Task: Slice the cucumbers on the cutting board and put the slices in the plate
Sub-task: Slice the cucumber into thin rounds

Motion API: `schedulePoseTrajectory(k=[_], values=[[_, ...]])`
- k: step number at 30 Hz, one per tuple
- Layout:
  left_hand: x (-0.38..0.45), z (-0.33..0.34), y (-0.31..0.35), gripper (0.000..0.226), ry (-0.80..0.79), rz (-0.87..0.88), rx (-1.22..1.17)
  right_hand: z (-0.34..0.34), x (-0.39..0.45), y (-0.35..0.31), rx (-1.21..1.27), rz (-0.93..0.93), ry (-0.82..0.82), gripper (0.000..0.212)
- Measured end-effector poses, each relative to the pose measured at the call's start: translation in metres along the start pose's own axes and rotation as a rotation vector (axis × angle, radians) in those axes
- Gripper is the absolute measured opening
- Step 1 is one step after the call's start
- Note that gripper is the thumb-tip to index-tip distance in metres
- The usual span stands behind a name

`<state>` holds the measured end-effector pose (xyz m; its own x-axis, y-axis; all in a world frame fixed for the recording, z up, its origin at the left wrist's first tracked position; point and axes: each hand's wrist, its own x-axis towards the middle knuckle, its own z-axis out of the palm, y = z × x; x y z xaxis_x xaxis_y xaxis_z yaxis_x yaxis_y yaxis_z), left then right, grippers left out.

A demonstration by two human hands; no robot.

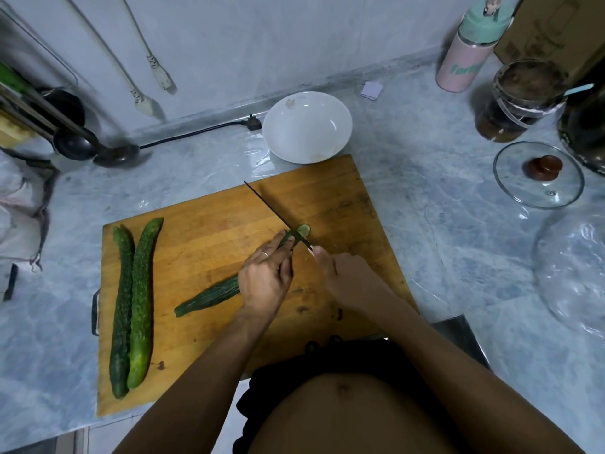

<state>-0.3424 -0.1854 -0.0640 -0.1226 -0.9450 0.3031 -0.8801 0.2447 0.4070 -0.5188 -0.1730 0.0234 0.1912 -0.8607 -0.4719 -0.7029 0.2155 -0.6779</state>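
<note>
A wooden cutting board [203, 224] lies on the marble counter. A dark cucumber [209, 294] lies slantwise across its middle; my left hand [266, 273] holds it down near its far end. My right hand [343, 276] grips the handle of a knife [271, 211], whose thin blade stands on the cucumber's tip. One cut slice [303, 229] lies just beyond the blade. Two whole cucumbers [131, 303] rest side by side at the board's left edge. A white plate [307, 126], holding no slices, stands right behind the board.
A glass lid [537, 175] with a brown knob and a clear glass bowl [576, 276] sit at the right. Jars [520, 99] and a pink bottle [465, 57] stand at the back right. Ladles [82, 142] and a black cable [196, 129] lie at the back left.
</note>
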Motion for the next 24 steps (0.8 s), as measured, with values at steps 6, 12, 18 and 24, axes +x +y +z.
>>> schedulePoseTrajectory(k=[6,12,18,24], values=[[-0.001,0.002,-0.002,0.029,-0.01,-0.018,-0.02,-0.012,-0.007,-0.003,0.033,-0.044,0.016,0.064],[-0.001,-0.001,-0.001,0.025,0.004,-0.05,-0.07,-0.024,-0.027,-0.007,0.057,-0.08,0.028,0.063],[-0.001,-0.005,0.004,0.027,0.005,-0.075,-0.076,-0.019,-0.032,-0.013,-0.02,-0.095,0.01,0.064],[-0.001,-0.006,0.004,0.03,-0.015,-0.087,-0.085,-0.017,-0.036,-0.015,-0.065,-0.127,0.015,0.062]])
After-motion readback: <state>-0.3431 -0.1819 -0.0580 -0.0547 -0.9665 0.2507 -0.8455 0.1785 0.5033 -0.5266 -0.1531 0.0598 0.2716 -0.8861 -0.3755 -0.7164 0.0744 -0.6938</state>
